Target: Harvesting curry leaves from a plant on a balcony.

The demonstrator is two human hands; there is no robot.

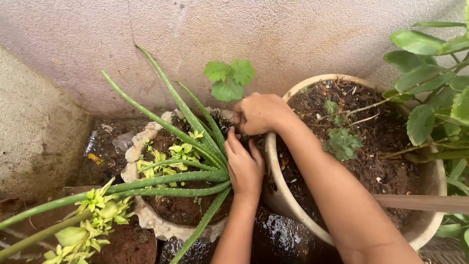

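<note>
Overhead view of two bare hands at the base of an aloe plant point(195, 146) growing in a chipped, pale pot point(146, 217) set against a rough plastered wall point(244, 29). The left hand point(245, 166) lies on the soil just right of the aloe's crown, fingers pressed together and pointing up toward the leaf bases; whether it grips anything cannot be told. The right hand point(259, 113) sits above the left one, curled into a loose fist with the fingertips tucked down at the aloe's base, apparently pinching soil or a small stem, though the pinched thing is hidden. A small round-leaved seedling point(229, 78) rises just beyond the right hand. Right of the aloe stands a large cream pot point(430, 234) of dark soil with a small lobed plant point(342, 142), and the right forearm crosses its rim. Yellow-green sprigs point(93, 215) lie left of the aloe. The step in hand appears to be working loose or firming something at the aloe's root. The next move calls for a steady, gentle pull or press that spares the fleshy leaves.
</note>
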